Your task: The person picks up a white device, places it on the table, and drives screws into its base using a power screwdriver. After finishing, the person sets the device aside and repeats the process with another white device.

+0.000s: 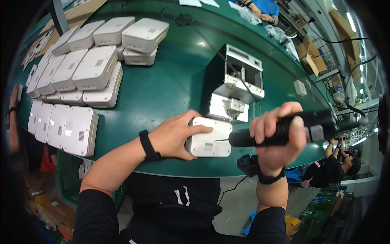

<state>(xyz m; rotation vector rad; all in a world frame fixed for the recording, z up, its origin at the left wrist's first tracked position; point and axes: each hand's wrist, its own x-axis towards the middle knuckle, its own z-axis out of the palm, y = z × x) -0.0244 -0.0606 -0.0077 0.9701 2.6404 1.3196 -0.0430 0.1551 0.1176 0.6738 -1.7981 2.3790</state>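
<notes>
A white rounded-square plastic box (211, 140) with a small vent grille lies flat near the table's front edge. My left hand (178, 136) is clamped over its left side, thumb on the top face and fingers round the edge. In my right hand (278, 132) is a black electric screwdriver (302, 125), held sideways with the fingers wrapped round its body. Its thin bit points left and reaches over the box's top face; whether the tip touches a screw I cannot tell. Just behind the box stands a metal screw feeder (237, 77) with an open front.
Several similar white boxes (95, 67) are stacked on the green table (162, 85) at the left. A small white block (300, 87) lies at the right. Another person's hands (260, 14) work at the far side, beside clear plastic bags (280, 34). A cable hangs over the table.
</notes>
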